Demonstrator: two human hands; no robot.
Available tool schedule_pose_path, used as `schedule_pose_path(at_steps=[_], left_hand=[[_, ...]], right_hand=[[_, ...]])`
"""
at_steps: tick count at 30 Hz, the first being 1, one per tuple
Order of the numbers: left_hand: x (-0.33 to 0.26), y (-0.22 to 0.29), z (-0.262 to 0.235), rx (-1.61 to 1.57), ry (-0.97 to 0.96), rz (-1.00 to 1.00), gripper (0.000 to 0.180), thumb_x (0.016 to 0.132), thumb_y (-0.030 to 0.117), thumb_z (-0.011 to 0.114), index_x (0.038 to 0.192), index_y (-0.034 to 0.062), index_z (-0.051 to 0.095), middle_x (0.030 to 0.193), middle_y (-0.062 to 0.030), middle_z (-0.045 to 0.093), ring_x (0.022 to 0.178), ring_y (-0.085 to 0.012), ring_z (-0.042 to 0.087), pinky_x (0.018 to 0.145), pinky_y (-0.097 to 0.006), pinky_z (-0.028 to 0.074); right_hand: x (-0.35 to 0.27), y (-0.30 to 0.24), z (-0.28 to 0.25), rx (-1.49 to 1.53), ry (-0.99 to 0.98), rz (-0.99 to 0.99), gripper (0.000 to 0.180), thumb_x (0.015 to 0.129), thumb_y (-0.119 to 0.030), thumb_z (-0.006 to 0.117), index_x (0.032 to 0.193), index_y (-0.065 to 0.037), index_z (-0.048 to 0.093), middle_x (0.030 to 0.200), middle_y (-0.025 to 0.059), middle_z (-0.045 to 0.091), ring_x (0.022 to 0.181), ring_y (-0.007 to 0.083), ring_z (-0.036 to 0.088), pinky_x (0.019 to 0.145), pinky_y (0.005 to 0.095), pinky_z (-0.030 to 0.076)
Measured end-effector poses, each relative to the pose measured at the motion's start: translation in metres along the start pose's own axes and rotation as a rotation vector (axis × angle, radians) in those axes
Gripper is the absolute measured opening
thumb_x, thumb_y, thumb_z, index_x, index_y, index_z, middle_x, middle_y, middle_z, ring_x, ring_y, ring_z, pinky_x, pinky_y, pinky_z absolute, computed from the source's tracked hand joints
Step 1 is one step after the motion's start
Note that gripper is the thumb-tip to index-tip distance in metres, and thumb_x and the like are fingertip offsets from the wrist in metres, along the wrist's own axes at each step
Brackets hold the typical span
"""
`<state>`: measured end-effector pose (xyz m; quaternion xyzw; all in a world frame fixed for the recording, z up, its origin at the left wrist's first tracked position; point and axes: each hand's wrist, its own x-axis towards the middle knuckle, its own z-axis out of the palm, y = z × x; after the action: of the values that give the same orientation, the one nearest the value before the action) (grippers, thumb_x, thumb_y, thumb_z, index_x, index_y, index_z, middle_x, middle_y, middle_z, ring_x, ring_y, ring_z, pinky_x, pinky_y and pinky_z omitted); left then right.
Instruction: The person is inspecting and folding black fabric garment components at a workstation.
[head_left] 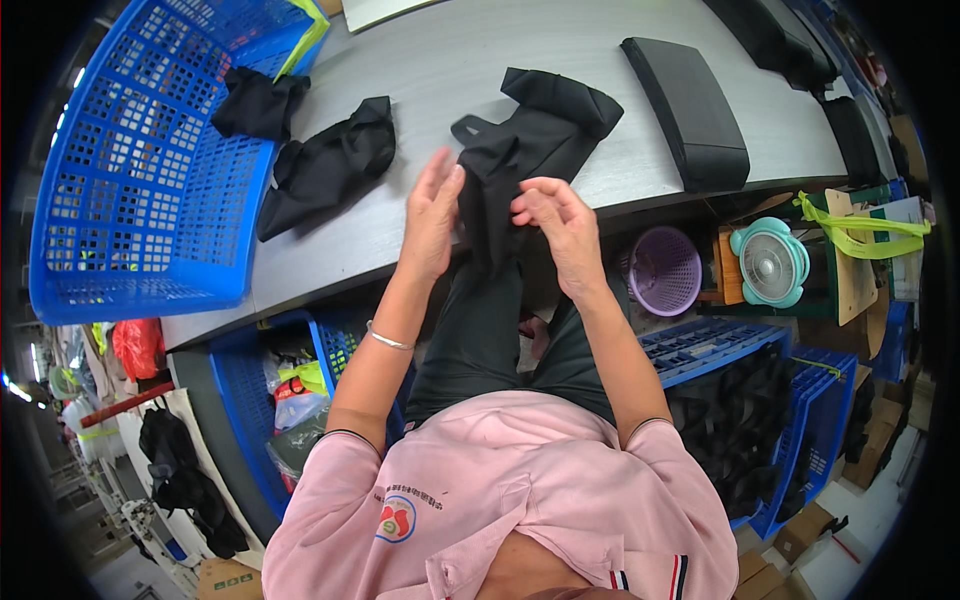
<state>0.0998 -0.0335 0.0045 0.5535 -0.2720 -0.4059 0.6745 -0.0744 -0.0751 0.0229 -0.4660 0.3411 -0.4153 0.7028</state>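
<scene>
A folded black fabric piece (pixel 490 180) with a small loop at its left side lies at the front of the grey table, its lower end hanging over the edge toward my lap. My left hand (pixel 433 215) is beside its left edge, open, with fingers stretched and the thumb close to the cloth. On the other side, my right hand (pixel 565 230) has its fingers curled and closed at the cloth's right edge. Two more pieces, a crumpled black fabric piece (pixel 335 165) and a smaller black bundle (pixel 262 103), lie to the left.
A large blue basket (pixel 150 160) is at the table's left. To the right lies a long black padded block (pixel 690 115), with more black pieces (pixel 775 45) beyond. Below the table edge are a purple basket (pixel 665 272), a small teal fan (pixel 770 262) and blue crates (pixel 720 350).
</scene>
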Motion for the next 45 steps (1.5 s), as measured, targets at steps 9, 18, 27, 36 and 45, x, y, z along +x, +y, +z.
schedule_pose_path(at_steps=[9, 18, 27, 36, 45], left_hand=[[0.007, 0.0, 0.027, -0.919, -0.421, -0.674, 0.044, 0.093, 0.027, 0.071, 0.13, 0.0059, 0.058, 0.126, -0.0058, 0.065, 0.114, -0.0157, 0.063, 0.097, -0.031, 0.052], [0.024, -0.004, 0.029, -0.312, -0.344, -0.158, 0.028, 0.085, 0.005, 0.073, 0.112, 0.0043, 0.065, 0.099, -0.001, 0.066, 0.084, -0.0071, 0.062, 0.074, -0.021, 0.05], [0.042, -0.007, 0.015, 0.322, 0.029, 0.374, 0.019, 0.08, -0.006, 0.066, 0.097, 0.0019, 0.069, 0.085, 0.0015, 0.057, 0.065, -0.0019, 0.047, 0.059, -0.018, 0.041], [-0.007, 0.013, 0.026, 0.106, -0.026, 0.332, 0.035, 0.087, -0.001, 0.066, 0.122, -0.0017, 0.061, 0.102, -0.0057, 0.063, 0.075, -0.004, 0.051, 0.063, -0.019, 0.044], [-0.065, 0.02, 0.055, -0.236, -0.622, -0.055, 0.099, 0.082, 0.051, 0.077, 0.154, 0.0014, 0.03, 0.155, -0.0153, 0.037, 0.138, -0.0285, 0.043, 0.108, -0.042, 0.043]], right_hand=[[0.014, -0.014, -0.035, 0.213, -0.052, 0.125, 0.016, 0.089, -0.009, 0.075, 0.101, -0.005, 0.066, 0.092, -0.0007, 0.067, 0.087, 0.006, 0.062, 0.081, 0.0201, 0.048], [0.035, -0.013, -0.039, -0.34, -0.092, -0.072, 0.015, 0.085, -0.007, 0.074, 0.095, -0.003, 0.064, 0.08, -0.0039, 0.063, 0.076, 0.0017, 0.055, 0.066, 0.021, 0.044], [0.08, -0.049, -0.119, -0.624, 0.133, -0.297, 0.025, 0.082, -0.014, 0.077, 0.102, -0.003, 0.068, 0.091, 0.01, 0.066, 0.072, 0.0159, 0.06, 0.071, 0.0297, 0.049], [0.124, -0.085, -0.202, -1.545, 0.546, -0.367, 0.025, 0.091, -0.029, 0.067, 0.096, -0.005, 0.074, 0.099, 0.0113, 0.068, 0.091, 0.0338, 0.066, 0.079, 0.0437, 0.052], [-0.009, -0.086, -0.064, -1.406, 0.535, -1.152, 0.004, 0.09, -0.001, 0.067, 0.093, 0.001, 0.066, 0.11, 0.0164, 0.067, 0.097, 0.0322, 0.068, 0.081, 0.0386, 0.056]])
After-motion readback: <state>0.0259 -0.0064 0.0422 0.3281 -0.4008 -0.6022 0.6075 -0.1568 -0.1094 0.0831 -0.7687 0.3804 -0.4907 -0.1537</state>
